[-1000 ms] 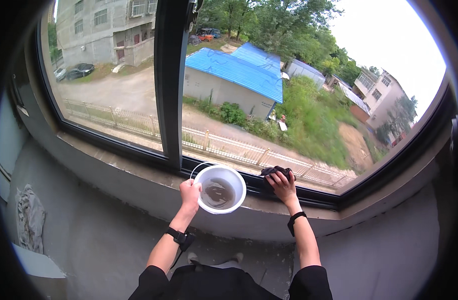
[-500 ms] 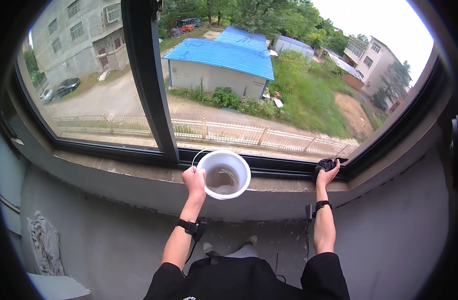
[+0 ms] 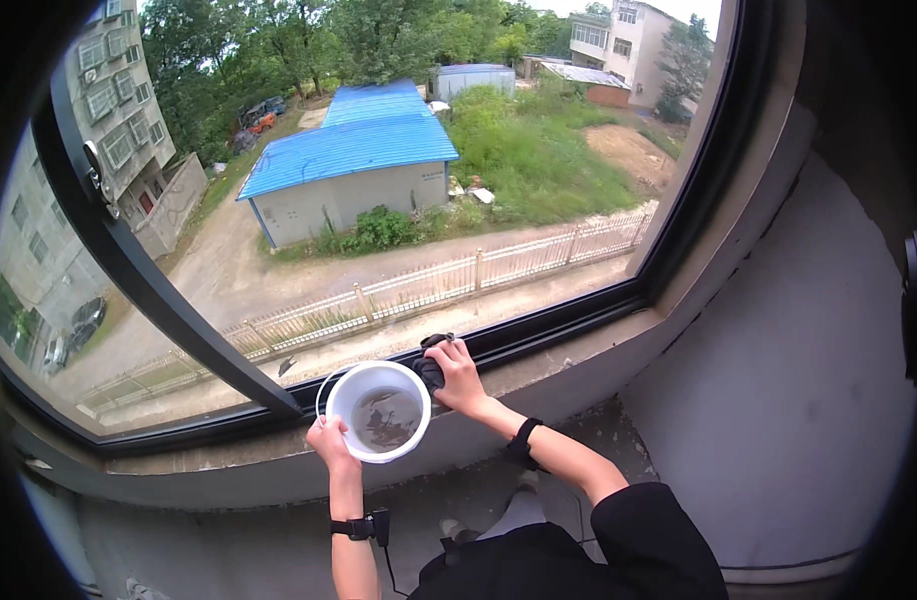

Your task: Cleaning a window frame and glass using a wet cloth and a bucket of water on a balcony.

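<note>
Wiping the window frame with a cloth, bucket held at the sill.

Your right hand (image 3: 461,378) presses its grip on a dark cloth (image 3: 432,368) against the lower window frame (image 3: 539,325), just at 2 o'clock from the white bucket (image 3: 379,411). Your left hand (image 3: 331,443) pinches the bucket's rim at 8 o'clock, holding it over the concrete sill (image 3: 579,365). The bucket holds shallow murky water. You look mid-wipe; next calls for dipping the cloth or sliding it along the frame while you keep the bucket level.
</note>
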Action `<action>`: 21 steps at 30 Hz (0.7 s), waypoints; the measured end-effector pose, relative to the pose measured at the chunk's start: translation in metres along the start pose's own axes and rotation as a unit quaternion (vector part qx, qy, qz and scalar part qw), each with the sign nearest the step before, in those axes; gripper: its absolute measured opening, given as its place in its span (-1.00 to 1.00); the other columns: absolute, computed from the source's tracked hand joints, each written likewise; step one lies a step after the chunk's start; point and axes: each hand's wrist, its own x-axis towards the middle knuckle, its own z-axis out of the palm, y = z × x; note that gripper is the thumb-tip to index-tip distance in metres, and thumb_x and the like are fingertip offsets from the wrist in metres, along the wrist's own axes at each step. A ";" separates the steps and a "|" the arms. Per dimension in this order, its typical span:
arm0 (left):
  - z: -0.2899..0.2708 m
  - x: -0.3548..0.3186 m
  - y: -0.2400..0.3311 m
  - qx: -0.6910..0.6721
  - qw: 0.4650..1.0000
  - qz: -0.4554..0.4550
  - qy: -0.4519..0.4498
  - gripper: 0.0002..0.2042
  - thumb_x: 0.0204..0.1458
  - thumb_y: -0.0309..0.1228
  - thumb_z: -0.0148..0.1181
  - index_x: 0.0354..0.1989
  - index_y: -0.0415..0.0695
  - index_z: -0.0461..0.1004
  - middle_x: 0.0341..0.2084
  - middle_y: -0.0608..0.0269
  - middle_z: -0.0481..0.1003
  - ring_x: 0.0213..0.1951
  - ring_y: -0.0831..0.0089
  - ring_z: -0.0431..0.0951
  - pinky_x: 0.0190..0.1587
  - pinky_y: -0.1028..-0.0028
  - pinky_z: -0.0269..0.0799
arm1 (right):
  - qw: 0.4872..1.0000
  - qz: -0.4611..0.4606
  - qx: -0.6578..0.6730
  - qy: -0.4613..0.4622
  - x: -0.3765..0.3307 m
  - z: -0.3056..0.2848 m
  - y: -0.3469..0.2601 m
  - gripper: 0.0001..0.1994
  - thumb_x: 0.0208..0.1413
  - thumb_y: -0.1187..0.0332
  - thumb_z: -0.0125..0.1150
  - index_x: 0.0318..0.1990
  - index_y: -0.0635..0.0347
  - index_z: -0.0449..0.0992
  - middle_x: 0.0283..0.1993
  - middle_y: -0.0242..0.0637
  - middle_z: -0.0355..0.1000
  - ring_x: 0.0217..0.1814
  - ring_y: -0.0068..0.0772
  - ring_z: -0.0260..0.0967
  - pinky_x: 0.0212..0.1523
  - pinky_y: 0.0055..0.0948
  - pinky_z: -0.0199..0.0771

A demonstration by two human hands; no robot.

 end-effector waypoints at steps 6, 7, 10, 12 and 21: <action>-0.004 -0.004 0.005 0.007 1.000 -0.004 -0.029 -0.91 -0.29 -0.62 -0.05 -0.69 -0.17 0.21 -0.66 0.39 0.29 -0.60 0.61 0.24 -0.51 0.56 0.13 | 0.986 -0.152 -0.027 -0.060 0.001 -0.019 0.026 -0.55 -0.32 0.54 0.32 -0.12 0.21 0.45 -0.03 -0.25 0.41 0.12 -0.17 0.31 0.06 -0.29 0.43; -0.002 -0.007 0.010 0.006 1.000 -0.009 -0.028 -0.92 -0.29 -0.61 -0.06 -0.68 -0.17 0.21 -0.65 0.37 0.31 -0.60 0.60 0.27 -0.50 0.56 0.16 | 0.978 -0.177 -0.061 -0.087 0.002 -0.025 0.036 -0.55 -0.32 0.50 0.33 -0.12 0.19 0.46 0.00 -0.28 0.40 0.13 -0.22 0.32 0.04 -0.31 0.44; -0.006 -0.007 0.011 0.023 0.998 -0.015 -0.052 -0.96 -0.28 -0.59 -0.09 -0.66 -0.18 0.22 -0.62 0.34 0.34 -0.56 0.57 0.31 -0.45 0.57 0.22 | 0.960 -0.218 -0.119 -0.133 0.009 -0.063 0.061 -0.51 -0.36 0.48 0.35 -0.11 0.16 0.47 0.05 -0.32 0.39 0.16 -0.26 0.32 0.02 -0.35 0.45; -0.004 -0.007 0.013 0.030 0.998 -0.018 -0.057 -0.96 -0.28 -0.58 -0.09 -0.65 -0.18 0.22 -0.61 0.34 0.34 -0.55 0.57 0.31 -0.44 0.57 0.23 | 0.956 -0.209 -0.158 -0.132 0.006 -0.092 0.086 -0.51 -0.37 0.47 0.35 -0.11 0.14 0.47 0.04 -0.34 0.40 0.15 -0.26 0.33 0.02 -0.35 0.46; 0.000 -0.007 0.015 0.035 0.996 -0.060 -0.049 -0.80 -0.39 -0.58 -0.12 -0.48 -0.30 0.34 -0.50 0.23 0.41 -0.46 0.42 0.42 -0.36 0.53 0.33 | 0.957 0.040 -0.283 -0.047 -0.024 -0.250 0.202 -0.52 -0.40 0.54 0.31 -0.15 0.08 0.45 -0.05 -0.35 0.45 0.10 -0.24 0.39 -0.05 -0.29 0.54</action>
